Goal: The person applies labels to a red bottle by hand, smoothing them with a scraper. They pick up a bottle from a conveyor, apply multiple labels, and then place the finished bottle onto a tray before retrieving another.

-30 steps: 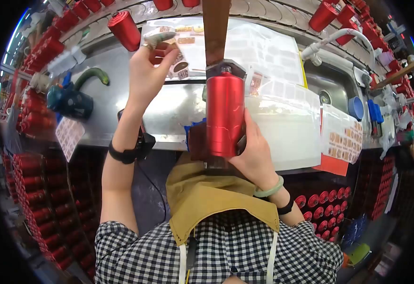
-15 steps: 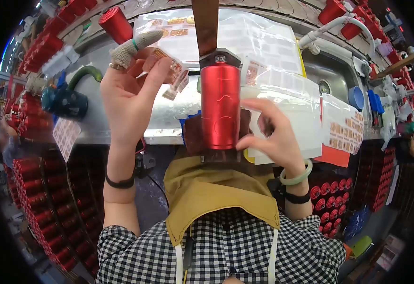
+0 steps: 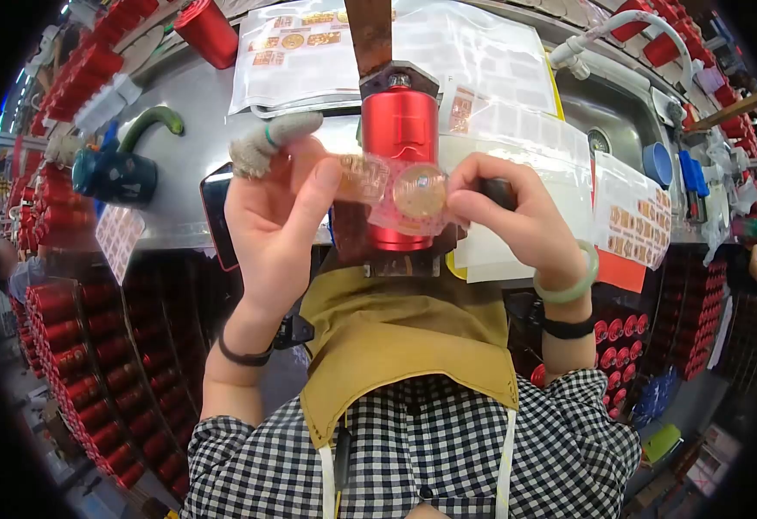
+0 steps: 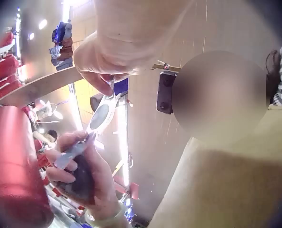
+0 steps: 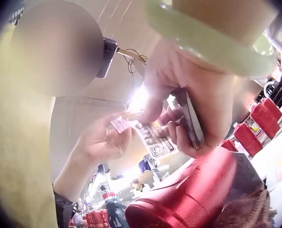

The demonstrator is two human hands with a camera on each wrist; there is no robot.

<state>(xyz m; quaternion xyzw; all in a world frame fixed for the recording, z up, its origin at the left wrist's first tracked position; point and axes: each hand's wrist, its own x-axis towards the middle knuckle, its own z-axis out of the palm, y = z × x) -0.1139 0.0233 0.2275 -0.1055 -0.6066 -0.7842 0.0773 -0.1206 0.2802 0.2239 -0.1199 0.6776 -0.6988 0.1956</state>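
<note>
A red bottle (image 3: 400, 130) lies mounted below a wooden bar in the head view. Over its lower half, a clear sticker strip (image 3: 419, 192) with gold and pink print stretches between both hands. My left hand (image 3: 279, 203) pinches the strip's left end; a grey cover with a green band is on one finger. My right hand (image 3: 521, 216) pinches the right end and keeps a dark object (image 3: 498, 192) in its palm. The right wrist view shows this object (image 5: 186, 116) as dark and flat, beside the strip (image 5: 155, 142) and above the bottle (image 5: 188, 190).
Sticker sheets (image 3: 473, 52) cover the metal bench behind the bottle. A sink (image 3: 599, 104) with a white faucet is at right, a blue cup (image 3: 656, 163) beside it. At left stand a teal container (image 3: 114, 177) and a phone (image 3: 218, 216). Red bottles fill racks (image 3: 84, 363) below.
My left hand has brought the strip from the sheets at the back to over the bottle. My right hand has left the bottle and taken hold of the strip's other end.
</note>
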